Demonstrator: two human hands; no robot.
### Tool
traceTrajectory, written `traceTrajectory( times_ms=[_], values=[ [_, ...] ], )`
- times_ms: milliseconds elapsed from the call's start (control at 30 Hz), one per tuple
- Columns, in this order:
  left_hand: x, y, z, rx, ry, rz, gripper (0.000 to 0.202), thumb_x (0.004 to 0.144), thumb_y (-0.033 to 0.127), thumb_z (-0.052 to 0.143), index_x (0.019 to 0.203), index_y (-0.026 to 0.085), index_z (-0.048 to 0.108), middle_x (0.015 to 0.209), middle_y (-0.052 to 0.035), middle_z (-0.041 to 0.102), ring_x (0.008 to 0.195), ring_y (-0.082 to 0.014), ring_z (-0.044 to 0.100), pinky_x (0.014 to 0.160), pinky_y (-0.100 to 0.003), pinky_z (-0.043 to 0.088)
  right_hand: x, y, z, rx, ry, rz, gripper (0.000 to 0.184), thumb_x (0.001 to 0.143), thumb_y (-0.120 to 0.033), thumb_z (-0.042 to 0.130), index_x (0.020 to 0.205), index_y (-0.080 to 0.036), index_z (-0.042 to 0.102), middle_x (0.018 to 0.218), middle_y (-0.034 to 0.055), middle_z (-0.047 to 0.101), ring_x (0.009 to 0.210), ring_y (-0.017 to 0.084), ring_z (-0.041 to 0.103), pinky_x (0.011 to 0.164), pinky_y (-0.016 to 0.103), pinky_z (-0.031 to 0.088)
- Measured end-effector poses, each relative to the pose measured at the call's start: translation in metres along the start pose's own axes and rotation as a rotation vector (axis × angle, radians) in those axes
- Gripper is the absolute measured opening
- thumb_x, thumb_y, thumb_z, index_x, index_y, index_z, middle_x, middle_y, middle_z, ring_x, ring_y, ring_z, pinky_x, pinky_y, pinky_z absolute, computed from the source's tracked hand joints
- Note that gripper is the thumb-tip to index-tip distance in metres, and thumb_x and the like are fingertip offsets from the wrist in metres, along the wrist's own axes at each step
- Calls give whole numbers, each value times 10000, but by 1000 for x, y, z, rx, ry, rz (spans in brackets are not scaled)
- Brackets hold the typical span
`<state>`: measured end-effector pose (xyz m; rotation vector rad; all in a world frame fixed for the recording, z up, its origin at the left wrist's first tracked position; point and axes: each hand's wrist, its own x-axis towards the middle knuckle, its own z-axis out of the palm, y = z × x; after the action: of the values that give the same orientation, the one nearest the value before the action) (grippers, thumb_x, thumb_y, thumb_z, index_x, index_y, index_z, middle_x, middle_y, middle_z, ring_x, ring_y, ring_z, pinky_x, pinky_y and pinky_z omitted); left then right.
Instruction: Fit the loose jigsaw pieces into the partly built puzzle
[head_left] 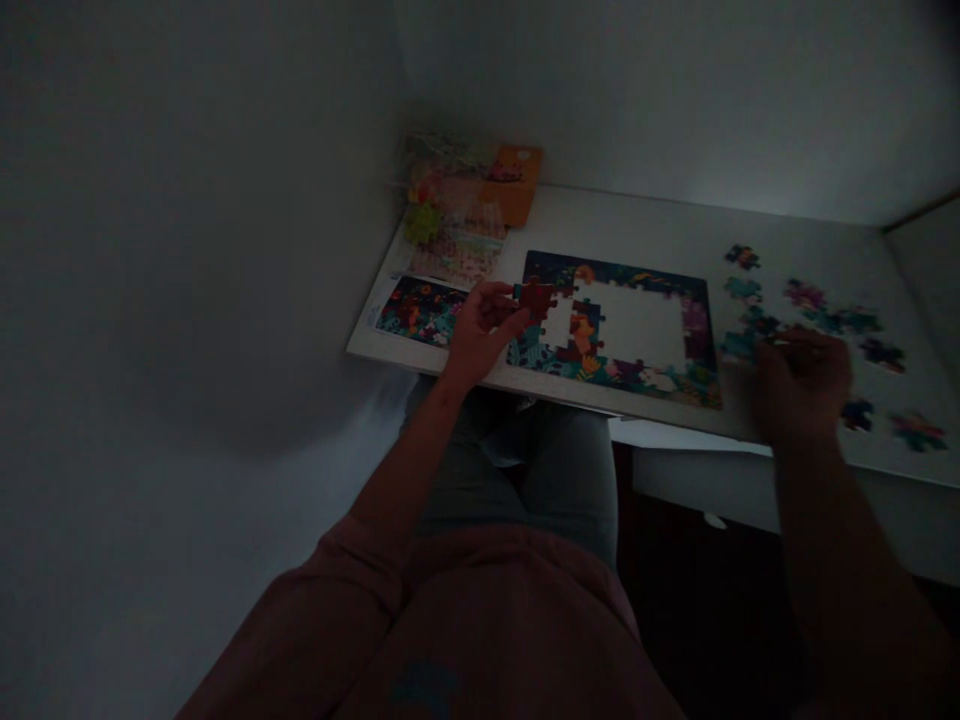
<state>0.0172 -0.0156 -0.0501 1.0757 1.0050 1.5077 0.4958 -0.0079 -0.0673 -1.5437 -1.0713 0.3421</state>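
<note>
Jigsaw piece (535, 298) clamped in the grip of the left hand (480, 335), long axis pointing sideways.

Dim, murky shot; only a faint glow on the wall (757, 150) up right, deep shadow left. My right hand (801, 385) is motion-blurred (puzzle pieces (870, 320) stay readable), edges slightly bowed.

The person wears a dusty-pink top (480, 640) with a teal chest print (424, 688) and grey trousers (555, 480).
</note>
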Motion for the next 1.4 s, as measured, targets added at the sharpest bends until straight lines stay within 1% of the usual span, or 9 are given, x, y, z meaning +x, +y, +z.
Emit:
traceTrajectory(
  times_ms=[200, 367, 533, 700, 900, 1000, 1167, 1267, 1400],
  values=[
    [-4, 5, -1, 20, -16, 25, 586, 841, 688, 1129, 1207, 386, 785, 1077, -22, 847, 1023, -313, 826, 874, -536, 724, -7, -16, 5, -30, 9, 45, 459, 541, -304, 779, 949, -328, 572, 990, -6, 701, 845, 251, 683, 873, 459, 529],
    [-1, 7, 0, 13, -20, 49, 552, 804, 642, 1151, 1171, 423, 802, 997, 20, 840, 870, -289, 837, 802, -525, 739, -16, -27, 6, -31, -19, 20, 427, 593, -339, 779, 971, -313, 581, 1017, -28, 724, 866, 212, 703, 854, 393, 525],
    [-2, 7, -5, 129, -40, 29, 489, 859, 699, 1081, 1210, 482, 820, 1116, 13, 881, 945, -310, 878, 897, -584, 755, -22, -33, 4, -38, -92, 17, 404, 667, -375, 818, 1005, -315, 605, 979, -15, 750, 867, 223, 718, 814, 380, 537],
    [2, 4, -9, 149, -44, -10, 613, 717, 841, 1101, 1173, 524, 840, 1090, 18, 885, 909, -327, 863, 921, -654, 725, -24, -36, 5, -102, -122, 9, 379, 726, -374, 839, 1029, -325, 618, 937, -12, 764, 850, 249, 719, 823, 407, 571],
    [6, 3, -11, 218, -102, -9, 669, 716, 924, 1047, 1217, 528, 848, 1062, 16, 894, 956, -358, 863, 927, -677, 658, -25, -38, 1, -236, -118, -29, 358, 775, -422, 816, 1067, -318, 636, 961, 2, 752, 893, 268, 719, 930, 466, 610],
    [0, 7, -10, 214, -72, 25, 580, 812, 873, 1024, 1237, 523, 842, 1058, 8, 874, 934, -331, 847, 931, -644, 677, -26, -35, -2, -305, -159, -53, 363, 817, -479, 805, 1107, -314, 660, 1002, 7, 751, 912, 271, 706, 990, 502, 613],
    [-2, 11, 8, 375, -103, 112, 471, 932, 701, 1001, 1347, 529, 856, 947, -16, 793, 803, -312, 750, 778, -543, 612, -24, -28, -1, -268, -173, -56, 416, 804, -502, 817, 1146, -303, 690, 983, 18, 758, 896, 279, 714, 950, 494, 600],
    [12, 9, 21, 422, -152, 135, 368, 976, 628, 958, 1315, 510, 878, 970, -20, 816, 802, -319, 723, 785, -519, 589, -24, -27, -1, -264, -178, -52, 419, 804, -510, 827, 1146, -305, 697, 987, 20, 770, 901, 287, 730, 928, 488, 590],
    [35, 2, 27, 507, -172, 111, 331, 979, 494, 959, 1274, 383, 855, 969, -9, 835, 838, -293, 703, 878, -498, 559, -23, -29, -1, -257, -187, -31, 382, 820, -483, 830, 1117, -313, 658, 962, 15, 762, 911, 283, 728, 927, 471, 591]
  ],
)
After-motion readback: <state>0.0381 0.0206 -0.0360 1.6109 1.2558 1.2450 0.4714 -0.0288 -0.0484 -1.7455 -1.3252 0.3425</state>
